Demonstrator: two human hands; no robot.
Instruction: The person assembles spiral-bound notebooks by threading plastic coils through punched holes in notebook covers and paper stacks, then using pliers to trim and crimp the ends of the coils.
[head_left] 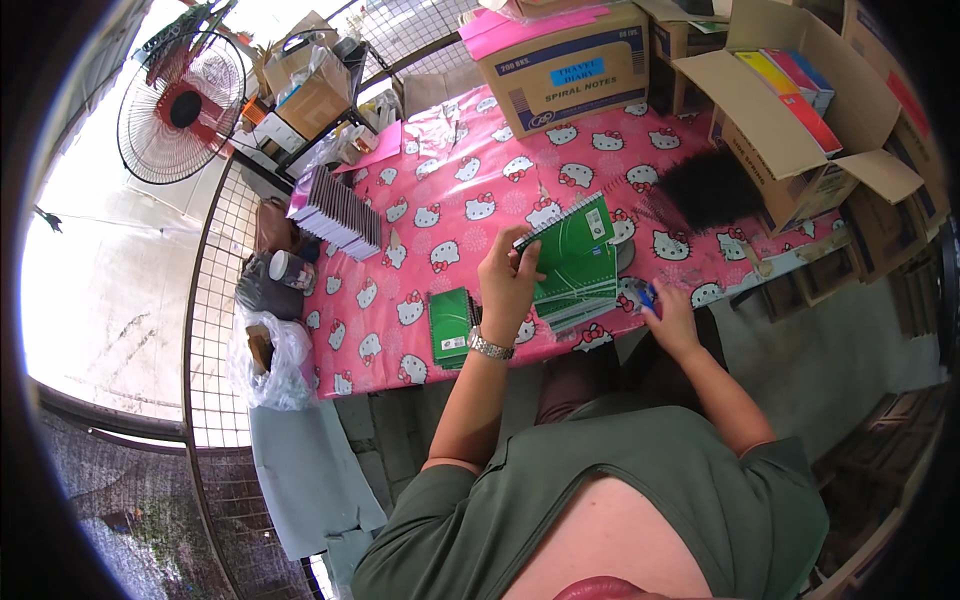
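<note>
A green spiral notebook (573, 238) is pinched at its coil edge by my left hand (510, 272), which wears a metal watch. It is tilted above a pile of green notebooks (590, 292) at the table's front. To the left of that hand lies a smaller stack of green notebooks (450, 322), coils facing right. My right hand (672, 318) is closed around a small blue-handled tool (648, 297) beside the pile's right end. The tool's working end is hard to make out, so I cannot tell if it is pliers or a cutter.
The table wears a pink cat-print cover (440, 215). A tall notebook stack (335, 215) stands at left, near a plastic bag (270, 360). A closed carton (565, 75) sits at the back, an open carton (790, 150) at right, with a black bristly heap (710, 190) before it.
</note>
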